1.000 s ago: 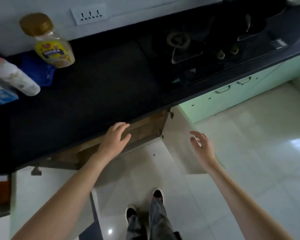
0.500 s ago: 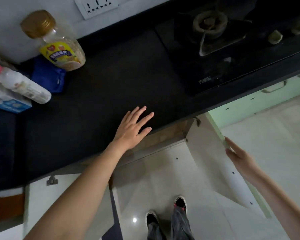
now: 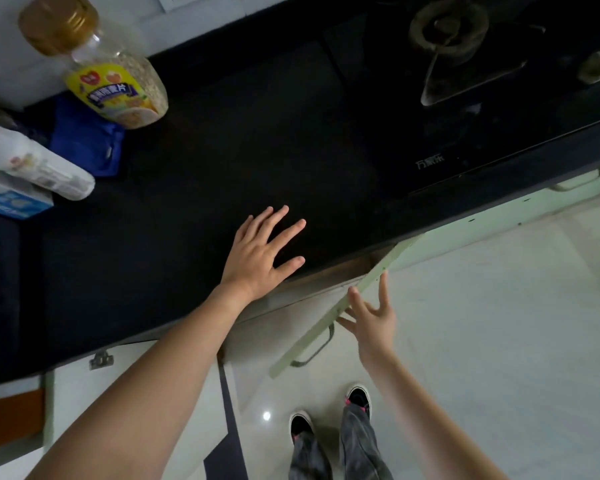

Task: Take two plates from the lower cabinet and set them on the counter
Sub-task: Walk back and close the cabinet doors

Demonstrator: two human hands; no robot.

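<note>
No plates show in the head view. My left hand (image 3: 260,254) lies flat and open on the black counter (image 3: 194,188), near its front edge. My right hand (image 3: 371,317) has its fingers spread against the top edge of the pale green lower cabinet door (image 3: 329,317), which stands ajar under the counter. Behind the door a narrow strip of the brown cabinet opening (image 3: 336,271) shows; its inside is hidden.
A gas hob (image 3: 465,81) fills the counter's right part. At the left stand a jar of oats (image 3: 111,74), a blue pouch (image 3: 84,140), a white bottle (image 3: 39,168) and a blue box (image 3: 11,202). A second white door (image 3: 136,393) hangs open at lower left. My feet (image 3: 329,414) stand on the tiled floor.
The right-hand cabinet door has swung from wide open to nearly edge-on, with my right hand moving in along it. My left hand went from the cabinet's top edge onto the counter.
</note>
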